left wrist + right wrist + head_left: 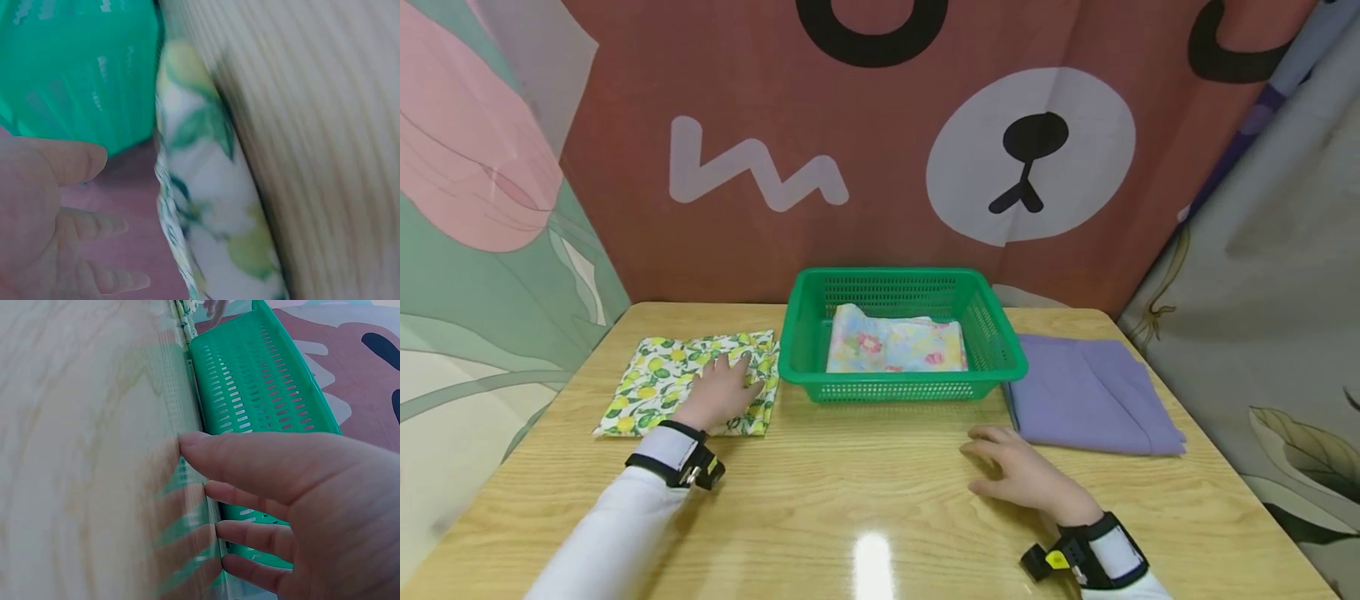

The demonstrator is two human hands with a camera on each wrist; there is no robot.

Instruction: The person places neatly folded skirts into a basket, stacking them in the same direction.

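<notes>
My left hand (721,393) is over a folded white cloth with a lemon print (658,383), fingers spread. In the left wrist view a gap shows between the fingers (69,165) and the cloth's upper face. My right hand (1018,471) is low at the table, in front of a folded purple cloth (1086,396), holding nothing. Its fingertips touch or nearly touch the wood in the right wrist view. Between the two cloths stands a green plastic basket (902,390), with a folded floral cloth (895,346) inside.
The wooden table (820,492) has a glossy, light-coloured top. Behind it hangs a brown curtain (737,250) with a bear face, close to the table's back edge. A pale curtain (1262,317) hangs on the right and a green leafy one (482,292) on the left.
</notes>
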